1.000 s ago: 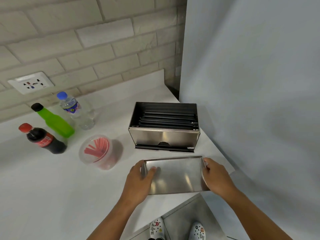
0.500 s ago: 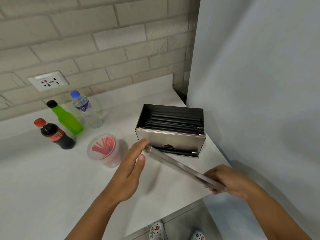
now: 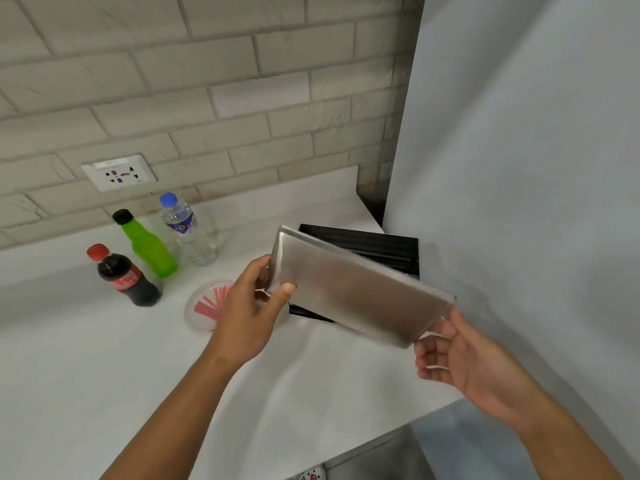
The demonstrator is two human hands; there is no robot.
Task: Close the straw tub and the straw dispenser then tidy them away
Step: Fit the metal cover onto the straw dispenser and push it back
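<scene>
A steel lid is held in the air, tilted, above and in front of the open straw dispenser, hiding most of the box. The left hand grips the lid's left end: the thumb presses on the brushed outer face near the lower corner, while the other fingers wrap round the edge to the far side. The right hand takes the lower right corner, palm turned up; its fingers curl beneath and behind the metal, though the exact contact there is hidden.

Inside the dispenser, dark straws show along the back. The straw tub sits uncovered on the white counter just left of the left hand, with red straws inside; the wrist covers part of its rim.

Farther left stand a cola bottle, a green bottle and a water bottle, close together near the tiled wall.
</scene>
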